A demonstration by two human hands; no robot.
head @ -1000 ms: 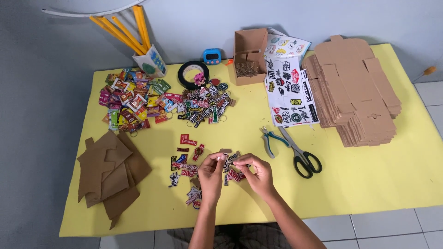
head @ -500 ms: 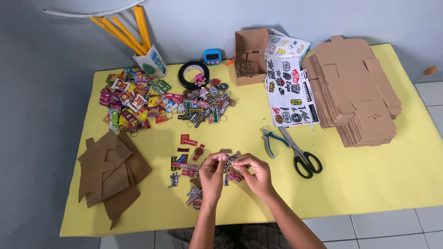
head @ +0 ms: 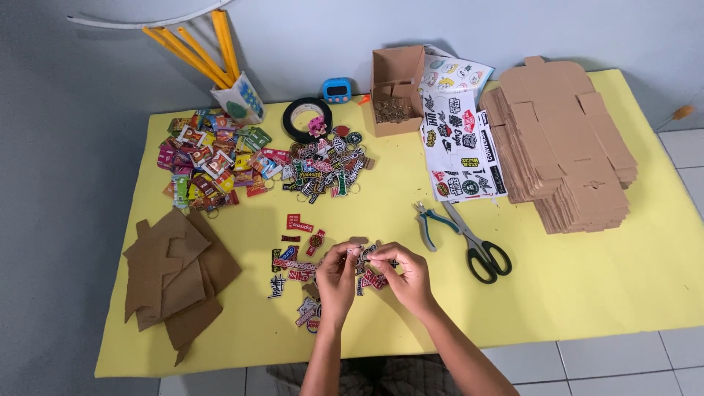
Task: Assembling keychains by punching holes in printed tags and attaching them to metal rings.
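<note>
A small patch-like charm (head: 364, 253) is pinched between the fingertips of the left hand (head: 336, 277) and the right hand (head: 408, 275), both closed on it just above the yellow table (head: 587, 279); it is too small to tell which way it points or how its long axis runs. Under and to the left of the hands lies a loose scatter of charms (head: 293, 260), to their right pliers (head: 429, 224) and black-handled scissors (head: 477, 246), and farther left a pile of brown cardboard pieces (head: 176, 279).
</note>
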